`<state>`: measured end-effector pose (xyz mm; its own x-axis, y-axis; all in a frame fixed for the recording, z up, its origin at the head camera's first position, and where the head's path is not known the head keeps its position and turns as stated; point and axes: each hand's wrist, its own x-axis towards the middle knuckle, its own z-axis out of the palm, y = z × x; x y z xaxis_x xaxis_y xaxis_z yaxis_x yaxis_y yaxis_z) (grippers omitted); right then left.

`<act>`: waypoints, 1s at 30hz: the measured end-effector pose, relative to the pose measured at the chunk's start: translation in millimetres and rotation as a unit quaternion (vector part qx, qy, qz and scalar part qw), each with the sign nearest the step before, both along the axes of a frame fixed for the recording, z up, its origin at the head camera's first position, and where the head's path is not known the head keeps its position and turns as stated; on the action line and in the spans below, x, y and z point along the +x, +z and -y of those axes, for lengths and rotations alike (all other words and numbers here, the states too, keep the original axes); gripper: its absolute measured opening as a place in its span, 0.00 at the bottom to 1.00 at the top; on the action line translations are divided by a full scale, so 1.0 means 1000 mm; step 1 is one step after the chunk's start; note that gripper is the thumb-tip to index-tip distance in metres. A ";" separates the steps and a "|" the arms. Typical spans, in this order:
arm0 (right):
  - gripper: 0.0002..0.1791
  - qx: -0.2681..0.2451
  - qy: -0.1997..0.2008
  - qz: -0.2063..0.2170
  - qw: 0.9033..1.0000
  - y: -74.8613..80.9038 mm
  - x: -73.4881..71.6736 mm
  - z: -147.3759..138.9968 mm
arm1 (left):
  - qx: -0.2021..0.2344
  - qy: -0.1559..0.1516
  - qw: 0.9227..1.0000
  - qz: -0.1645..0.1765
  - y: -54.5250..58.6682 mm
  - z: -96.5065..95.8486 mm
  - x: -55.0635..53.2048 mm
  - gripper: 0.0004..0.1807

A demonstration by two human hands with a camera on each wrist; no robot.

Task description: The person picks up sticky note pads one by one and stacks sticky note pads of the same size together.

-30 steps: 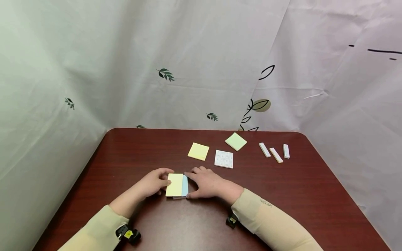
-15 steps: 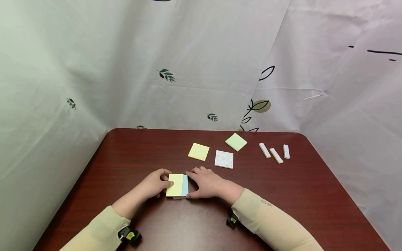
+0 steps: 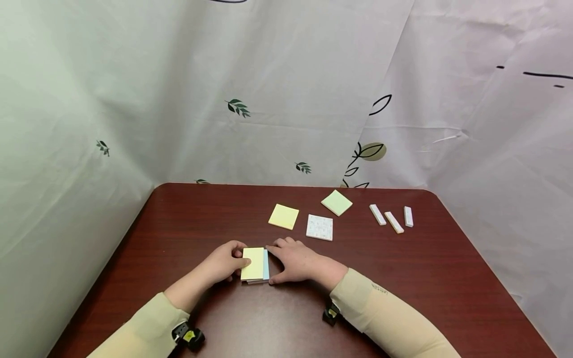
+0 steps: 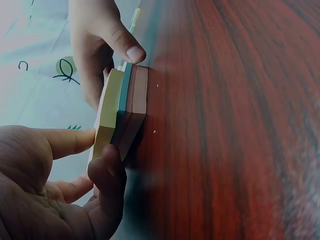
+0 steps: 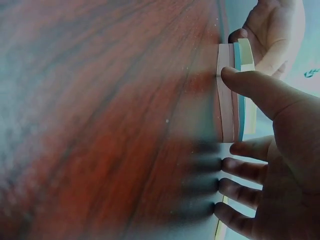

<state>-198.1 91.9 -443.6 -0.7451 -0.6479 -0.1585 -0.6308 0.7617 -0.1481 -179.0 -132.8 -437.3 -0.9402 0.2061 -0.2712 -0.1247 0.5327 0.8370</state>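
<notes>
Between the hands, near the middle of the table, is a stack of sticky note pads. A pale yellow sticky note pad (image 3: 256, 266) lies on top, offset to the left, so a strip of the blue pad (image 3: 266, 266) shows on its right. Pinkish pads (image 4: 137, 95) make up the lower layers in the left wrist view. My left hand (image 3: 224, 262) pinches the yellow pad at its left side, thumb on top and a finger at its lower edge. My right hand (image 3: 297, 261) holds the stack's right side, thumb at the near corner, forefinger at the far corner.
Behind the stack lie a yellow pad (image 3: 283, 217), a white printed pad (image 3: 320, 227) and a light green pad (image 3: 336, 202). Three narrow white blocks (image 3: 377, 214) sit farther right on the dark red table (image 3: 201, 214). A patterned curtain (image 3: 268, 89) hangs around the table.
My left hand has shifted slightly right along with the yellow pad, and the visible blue strip has become narrower. My right hand has barely moved.
</notes>
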 end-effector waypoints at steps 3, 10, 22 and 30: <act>0.48 0.001 -0.002 0.000 1.000 0.000 0.000 0.001 | 0.002 0.005 1.000 0.001 -0.003 -0.001 -0.001 0.18; 0.47 0.003 0.000 -0.003 1.000 0.000 0.000 0.002 | 0.008 0.013 1.000 0.001 -0.007 -0.004 -0.002 0.18; 0.44 0.004 0.000 -0.015 1.000 0.001 0.000 0.002 | 0.007 0.012 1.000 -0.006 -0.006 -0.011 -0.001 0.17; 0.44 0.007 -0.003 -0.013 1.000 -0.001 0.000 0.001 | 0.003 0.003 1.000 -0.006 -0.007 -0.012 -0.001 0.17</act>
